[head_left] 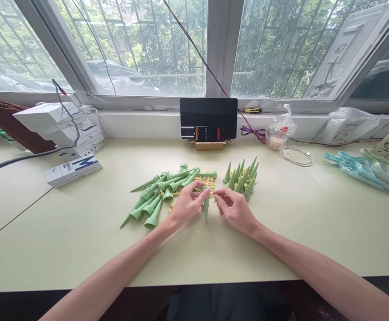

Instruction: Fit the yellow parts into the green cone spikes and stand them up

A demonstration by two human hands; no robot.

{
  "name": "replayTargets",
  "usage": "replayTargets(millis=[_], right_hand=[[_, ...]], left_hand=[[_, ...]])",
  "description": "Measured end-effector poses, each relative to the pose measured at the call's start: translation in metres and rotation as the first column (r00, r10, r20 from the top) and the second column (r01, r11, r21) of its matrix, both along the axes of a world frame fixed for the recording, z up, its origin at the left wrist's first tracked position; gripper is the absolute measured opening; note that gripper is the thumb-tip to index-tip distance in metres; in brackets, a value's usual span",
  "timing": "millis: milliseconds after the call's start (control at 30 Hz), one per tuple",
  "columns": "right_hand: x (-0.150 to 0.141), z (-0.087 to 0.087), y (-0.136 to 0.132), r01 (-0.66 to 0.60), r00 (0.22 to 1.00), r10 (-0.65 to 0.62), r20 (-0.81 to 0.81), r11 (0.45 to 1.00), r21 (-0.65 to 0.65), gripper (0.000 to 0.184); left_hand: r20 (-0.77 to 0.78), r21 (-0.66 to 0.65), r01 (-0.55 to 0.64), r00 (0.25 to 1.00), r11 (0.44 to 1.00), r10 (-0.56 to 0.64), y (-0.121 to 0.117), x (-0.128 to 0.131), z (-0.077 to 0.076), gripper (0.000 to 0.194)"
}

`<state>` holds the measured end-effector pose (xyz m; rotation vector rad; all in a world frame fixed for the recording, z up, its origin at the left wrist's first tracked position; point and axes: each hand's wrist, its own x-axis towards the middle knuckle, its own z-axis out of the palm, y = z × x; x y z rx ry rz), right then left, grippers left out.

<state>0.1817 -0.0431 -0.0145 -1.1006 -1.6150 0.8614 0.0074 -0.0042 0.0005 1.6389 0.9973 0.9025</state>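
A green plastic watering spike [206, 211] points downward from the closed fingers of my left hand [187, 205]. Just to its right, my right hand [237, 210] is closed in a pinch, with what looks like a small yellow plastic piece at its fingertips, mostly hidden. Behind my hands lies a heap of small yellow pieces [210, 182]. Green spikes [151, 206] lie in a loose pile to the left, pointing various ways. On the right, several green spikes [240, 180] stand tip up in a cluster, with yellow parts showing among them.
A phone [209, 133] showing a timer leans against a dark screen [208, 111] at the back. White boxes [75, 171] are at left. A knotted plastic bag [281, 129], a coiled white cable [296, 156] and wrapped teal items [358, 169] are at right.
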Motion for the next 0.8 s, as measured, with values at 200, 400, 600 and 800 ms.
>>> replayTargets(millis=[200, 400, 600, 800], right_hand=[[0.0013, 0.0002, -0.0005, -0.002, 0.999, 0.002, 0.034, 1.000, -0.002, 0.024], [0.0015, 0.0002, -0.0003, -0.004, 1.000, 0.004, 0.022, 1.000, 0.009, 0.024], [0.0025, 0.0006, 0.0006, 0.010, 1.000, -0.010, -0.017, 1.000, 0.001, 0.023], [0.0017, 0.0005, 0.0008, 0.012, 1.000, -0.012, -0.013, 1.000, 0.003, 0.024]], left_hand=[[0.050, -0.003, 0.012, 0.999, 1.000, -0.012, 0.0021, -0.0007, -0.0019, 0.030], [0.079, 0.013, 0.048, 0.996, 0.999, -0.049, 0.0038, -0.0030, -0.0005, 0.031], [0.057, 0.065, 0.081, 0.995, 0.995, -0.085, 0.0058, -0.0054, 0.0005, 0.032], [0.046, 0.078, 0.047, 0.998, 0.996, -0.051, 0.0092, -0.0052, -0.0052, 0.029]])
